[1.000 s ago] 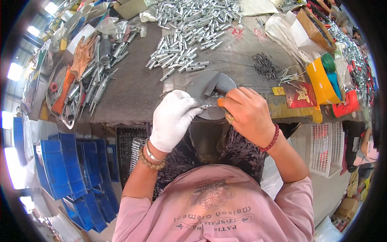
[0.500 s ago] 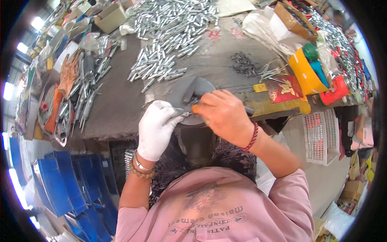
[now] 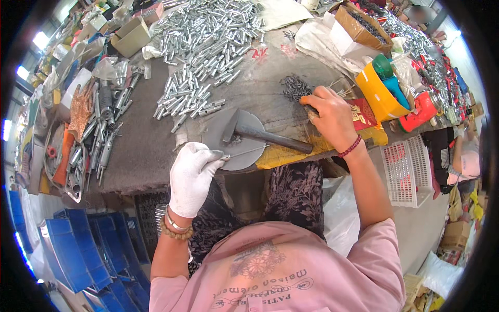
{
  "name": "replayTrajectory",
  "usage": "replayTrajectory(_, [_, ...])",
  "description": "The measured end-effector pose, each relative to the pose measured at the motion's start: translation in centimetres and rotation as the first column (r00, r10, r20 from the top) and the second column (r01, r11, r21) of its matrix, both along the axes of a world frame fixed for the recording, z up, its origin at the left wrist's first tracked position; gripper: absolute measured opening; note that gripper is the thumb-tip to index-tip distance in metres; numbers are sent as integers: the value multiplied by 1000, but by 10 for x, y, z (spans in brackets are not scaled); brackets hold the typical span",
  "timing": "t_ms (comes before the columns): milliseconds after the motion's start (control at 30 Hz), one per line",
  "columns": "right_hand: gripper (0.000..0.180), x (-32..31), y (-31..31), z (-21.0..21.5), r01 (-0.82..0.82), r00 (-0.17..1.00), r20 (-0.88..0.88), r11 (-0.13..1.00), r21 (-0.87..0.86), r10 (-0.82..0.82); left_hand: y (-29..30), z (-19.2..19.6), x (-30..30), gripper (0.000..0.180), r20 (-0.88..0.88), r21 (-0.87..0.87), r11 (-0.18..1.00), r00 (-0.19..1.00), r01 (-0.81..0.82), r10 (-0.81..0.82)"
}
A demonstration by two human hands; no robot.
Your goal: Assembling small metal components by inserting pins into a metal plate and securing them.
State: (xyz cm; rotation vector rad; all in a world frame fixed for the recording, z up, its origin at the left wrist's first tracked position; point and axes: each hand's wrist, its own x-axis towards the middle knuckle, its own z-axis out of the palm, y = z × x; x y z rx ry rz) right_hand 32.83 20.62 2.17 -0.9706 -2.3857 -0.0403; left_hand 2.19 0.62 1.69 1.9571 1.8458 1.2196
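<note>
My left hand (image 3: 191, 177), in a white glove, pinches a small silver metal piece (image 3: 225, 157) at the front edge of the bench. A thin metal rod (image 3: 249, 151) sticks out from it to the right. Beyond lies a hammer (image 3: 275, 139) with a dark handle, its head resting on a round grey plate (image 3: 244, 161). My bare right hand (image 3: 331, 115), one finger wrapped in orange, reaches to the right edge of a pile of small dark pins (image 3: 296, 87). Its fingers are curled together; what they hold, if anything, is hidden.
A large heap of silver metal tubes (image 3: 208, 47) covers the far middle of the bench. Tools and long metal parts (image 3: 104, 119) lie at left. To the right are a red packet (image 3: 363, 113), a yellow container (image 3: 382, 91) and, lower down, a white plastic basket (image 3: 408, 171).
My right hand has left the left hand and moved right and away to the dark pins. The hammer and thin rod show fully now. My left hand keeps its pinch.
</note>
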Motion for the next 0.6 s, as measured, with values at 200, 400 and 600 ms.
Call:
replayTrajectory(200, [22, -5, 7, 1, -48, 991, 122, 999, 3, 48, -5, -4, -1, 15, -56, -7, 1000, 998, 4, -4])
replayTrajectory(400, [25, -8, -3, 5, 11, 997, 76, 998, -60, -7, -10, -1, 3, 15, -43, 29, 999, 999, 14, -13])
replayTrajectory(600, [28, -6, -3, -4, 58, 996, 71, 995, -76, -53, -8, -1, 3, 17, -58, 52, 999, 998, 12, -9])
